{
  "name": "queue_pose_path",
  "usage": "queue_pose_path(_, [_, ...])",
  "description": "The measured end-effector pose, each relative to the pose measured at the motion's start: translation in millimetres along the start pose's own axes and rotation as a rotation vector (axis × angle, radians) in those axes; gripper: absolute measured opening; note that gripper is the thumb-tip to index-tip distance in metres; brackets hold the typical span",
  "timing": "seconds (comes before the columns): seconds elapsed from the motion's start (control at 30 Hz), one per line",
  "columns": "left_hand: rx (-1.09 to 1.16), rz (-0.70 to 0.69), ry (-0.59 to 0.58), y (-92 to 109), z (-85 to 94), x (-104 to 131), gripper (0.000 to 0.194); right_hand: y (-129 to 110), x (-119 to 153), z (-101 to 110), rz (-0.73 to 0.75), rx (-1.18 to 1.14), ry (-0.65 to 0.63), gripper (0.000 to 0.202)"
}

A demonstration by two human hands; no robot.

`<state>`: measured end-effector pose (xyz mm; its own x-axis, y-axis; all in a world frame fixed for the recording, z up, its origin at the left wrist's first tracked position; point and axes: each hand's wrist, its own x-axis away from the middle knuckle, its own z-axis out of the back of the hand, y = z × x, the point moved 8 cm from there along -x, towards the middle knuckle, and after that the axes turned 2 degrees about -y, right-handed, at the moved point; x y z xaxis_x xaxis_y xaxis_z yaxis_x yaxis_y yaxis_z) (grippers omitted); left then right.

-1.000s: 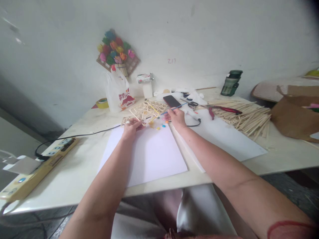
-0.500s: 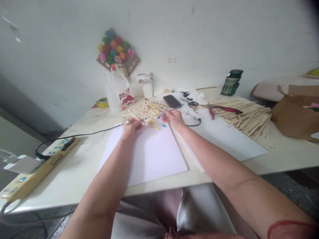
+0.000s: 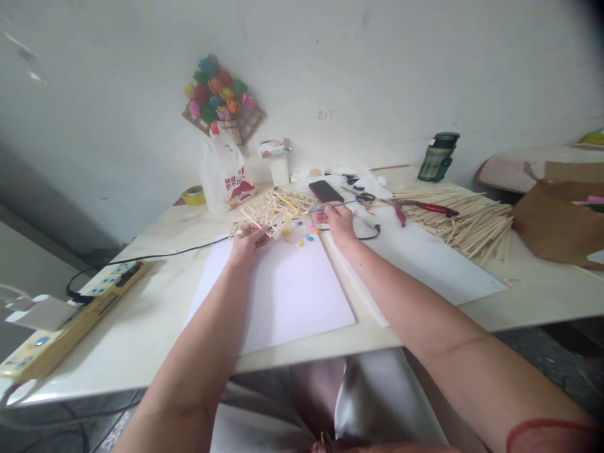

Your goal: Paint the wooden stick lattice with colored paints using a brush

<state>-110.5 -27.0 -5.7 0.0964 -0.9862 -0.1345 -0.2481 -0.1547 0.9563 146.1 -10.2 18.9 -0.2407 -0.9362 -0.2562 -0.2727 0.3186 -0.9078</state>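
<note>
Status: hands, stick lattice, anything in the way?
Left hand gripping stick lattice, partly yellow. Right hand holding thin blue brush. Black cable close by left hand; coloured dabs between hands.

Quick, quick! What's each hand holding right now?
Left hand: closed, holding a partly yellow wooden stick frame.
Right hand: closed, holding a thin blue paintbrush.

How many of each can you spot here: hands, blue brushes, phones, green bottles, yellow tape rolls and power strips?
Hands: 2 (left hand, right hand)
Blue brush: 1
Phone: 1
Green bottle: 1
Yellow tape roll: 1
Power strip: 1
Total: 7
</note>
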Motion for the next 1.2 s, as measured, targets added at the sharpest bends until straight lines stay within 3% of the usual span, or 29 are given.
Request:
queue_pose_path(0.3, [-0.019, -0.015, -0.005, 1, -0.3, 1, 0.049, 3, 2, -6, -0.043, 0.009, -0.037, 0.01])
queue_pose_path(0.53, [-0.035, -0.016, 0.003, 0, 1.3, 0, 0.05, 3, 0, 1, -0.036, -0.018, 0.023, 0.012])
queue_pose_path(0.97, [-0.041, -0.023, -0.029, -4, 0.8, -3, 0.047, 6, 20, -30, -0.143, -0.015, -0.212, 0.018])
queue_pose_path(1.2, [-0.042, -0.037, -0.04, -2, -0.8, -2, 0.047, 8, 23, -35, -0.171, -0.023, -0.216, 0.017])
